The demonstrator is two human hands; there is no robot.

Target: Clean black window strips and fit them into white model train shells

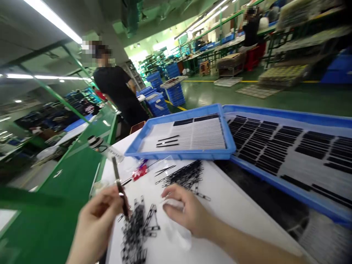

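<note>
My left hand (100,214) is closed round slim metal tweezers (121,194), held upright with the lower end at a heap of small black frame-like parts (134,231). To its right, my right hand (189,212) curls thumb and fingers round a thin, whitish, crumpled piece (178,233); whether it is film or cloth is blurred. Behind the right hand lies a second pile of black frames (184,174). A few loose frames (151,220) rest between the hands on the white tabletop (220,205).
Behind the piles, a blue tray (178,156) holds rows of thin strips, some black. Another blue tray (275,176) at right holds many black strips. A red packet (139,172) lies near the left. A green conveyor (66,176) runs alongside. A person in black (118,88) stands beyond.
</note>
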